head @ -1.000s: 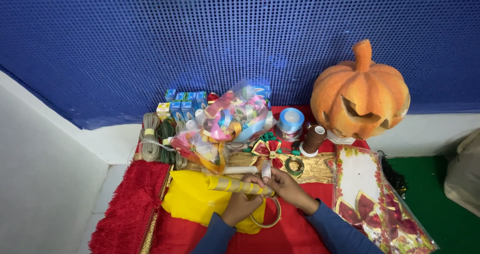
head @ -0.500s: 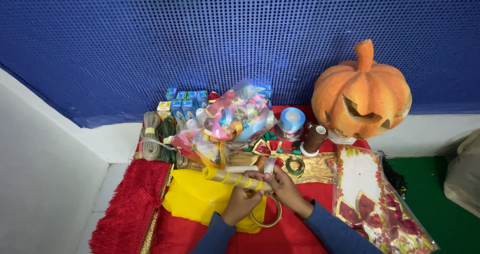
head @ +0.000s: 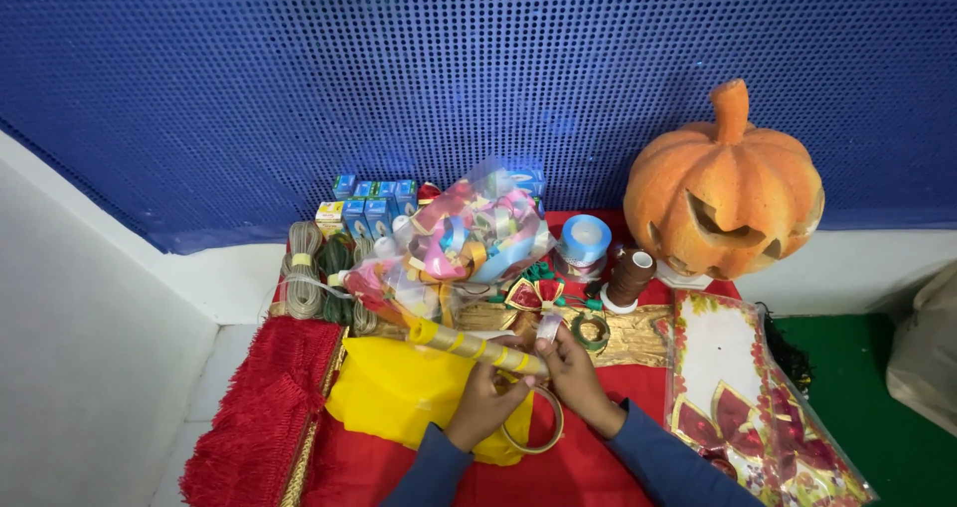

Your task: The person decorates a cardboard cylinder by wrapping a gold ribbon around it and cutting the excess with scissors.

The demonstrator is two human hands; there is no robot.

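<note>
Both hands were closed on things: a gold-striped stick [head: 477, 348] was gripped by the left hand [head: 485, 403], a small clear strip [head: 549, 328] pinched by the right hand [head: 571, 372], over the yellow cloth [head: 399, 392]; supplies crowded behind.

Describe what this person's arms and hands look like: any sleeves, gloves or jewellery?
Both arms wear long dark blue sleeves reaching the wrists. The left hand and right hand are bare: no gloves, and no rings or watch that I can make out.
</note>
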